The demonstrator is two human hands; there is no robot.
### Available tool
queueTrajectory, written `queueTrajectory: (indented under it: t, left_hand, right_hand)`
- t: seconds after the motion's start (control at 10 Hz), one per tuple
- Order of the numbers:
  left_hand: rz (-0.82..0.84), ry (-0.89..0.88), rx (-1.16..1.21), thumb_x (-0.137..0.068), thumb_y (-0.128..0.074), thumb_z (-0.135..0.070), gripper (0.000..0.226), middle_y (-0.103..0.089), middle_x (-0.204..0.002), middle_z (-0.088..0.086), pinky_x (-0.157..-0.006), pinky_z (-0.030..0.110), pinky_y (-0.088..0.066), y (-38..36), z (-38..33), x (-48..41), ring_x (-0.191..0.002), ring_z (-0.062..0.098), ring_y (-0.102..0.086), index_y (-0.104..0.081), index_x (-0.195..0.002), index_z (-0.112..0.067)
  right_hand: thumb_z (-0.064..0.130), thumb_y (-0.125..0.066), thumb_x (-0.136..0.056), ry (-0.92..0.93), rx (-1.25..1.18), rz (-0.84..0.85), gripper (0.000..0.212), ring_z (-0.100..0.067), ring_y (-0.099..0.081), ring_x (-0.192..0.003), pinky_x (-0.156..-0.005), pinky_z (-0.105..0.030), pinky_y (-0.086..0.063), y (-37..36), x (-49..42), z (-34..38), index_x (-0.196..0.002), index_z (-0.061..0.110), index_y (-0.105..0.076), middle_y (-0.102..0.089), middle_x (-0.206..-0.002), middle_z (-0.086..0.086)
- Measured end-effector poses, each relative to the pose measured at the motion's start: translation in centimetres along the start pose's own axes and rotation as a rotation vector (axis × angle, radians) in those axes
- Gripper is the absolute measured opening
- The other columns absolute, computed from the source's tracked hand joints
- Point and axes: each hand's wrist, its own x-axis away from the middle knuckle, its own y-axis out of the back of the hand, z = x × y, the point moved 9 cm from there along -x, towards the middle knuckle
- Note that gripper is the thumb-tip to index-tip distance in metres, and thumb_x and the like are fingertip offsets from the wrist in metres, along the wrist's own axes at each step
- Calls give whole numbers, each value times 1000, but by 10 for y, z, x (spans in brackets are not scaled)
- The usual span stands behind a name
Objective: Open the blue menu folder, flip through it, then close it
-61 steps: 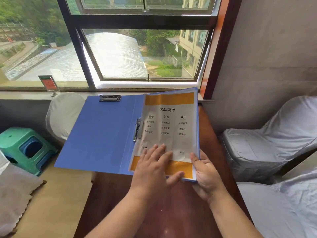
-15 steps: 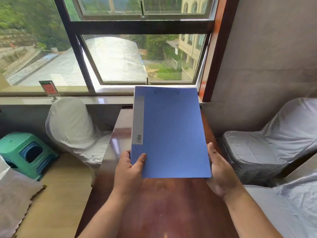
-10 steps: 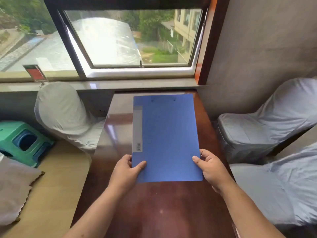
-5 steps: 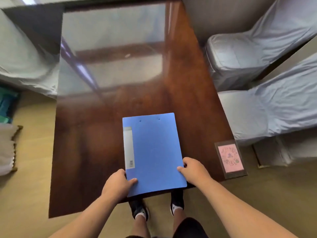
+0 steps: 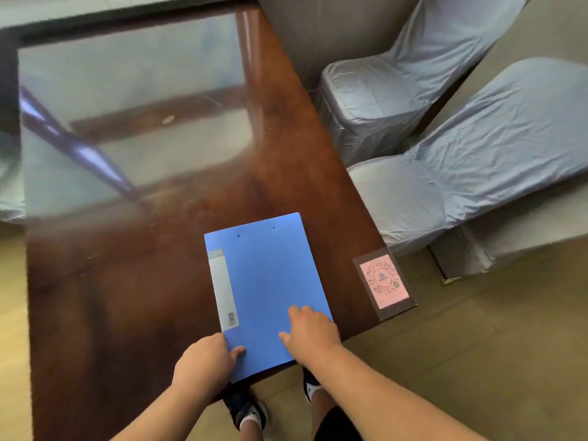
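The blue menu folder (image 5: 270, 281) lies closed and flat on the dark brown table (image 5: 127, 297), its near end reaching just past the table's front edge. A grey spine label with a barcode runs down its left side. My left hand (image 5: 203, 364) holds the folder's near left corner, thumb on top of the cover. My right hand (image 5: 310, 332) rests palm down on the cover near the right corner, fingers slightly spread.
A pink QR-code card (image 5: 383, 280) in a clear sleeve lies at the table's front right corner. Two chairs in grey covers (image 5: 445, 186) stand to the right of the table. The glossy tabletop reflects the window. My feet in dark shoes (image 5: 248, 412) show below the table edge.
The folder went from open to closed and was laid down on the table near its front edge. My right hand moved from gripping the right edge onto the cover. The view tilted downward.
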Motion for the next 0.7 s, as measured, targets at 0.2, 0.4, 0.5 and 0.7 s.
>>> queueTrajectory:
  t: [0.2, 0.4, 0.5, 0.7]
  left_hand:
    - [71, -147, 32, -100, -46, -51, 31, -62, -82, -10, -60, 33, -44, -9, -59, -12, -76, 15, -61, -55, -81, -29]
    - [55, -193, 34, -101, -44, -49, 33, -66, -83, -9, -60, 31, -45, -16, -90, -13, -76, 14, -63, -60, -83, -27]
    - [60, -187, 51, -100, -44, -52, 33, -67, -84, -9, -62, 32, -49, -17, -93, -11, -77, 13, -64, -60, -84, -27]
    - [-96, -151, 46, -91, -49, -61, 31, -60, -86, -9, -67, 34, -50, 24, -85, -11, -80, 17, -61, -55, -84, -32]
  right_hand:
    - [54, -63, -99, -74, -46, -32, 44, -33, -66, -105, -74, -41, -52, 18, -1, -70, -123, 17, -55, -65, -121, -10]
    - [56, -67, -96, -84, -51, -48, 41, -31, -67, -99, -76, -43, -57, 31, -2, -103, -113, 20, -56, -65, -114, -8]
    - [56, -66, -96, -65, -36, -52, 41, -29, -66, -98, -74, -41, -55, 30, -3, -105, -114, 20, -56, -65, -114, -7]
    - [51, -62, -99, -63, -7, -30, 40, -31, -65, -106, -82, -42, -55, 37, -3, -95, -121, 18, -57, -65, -121, -8]
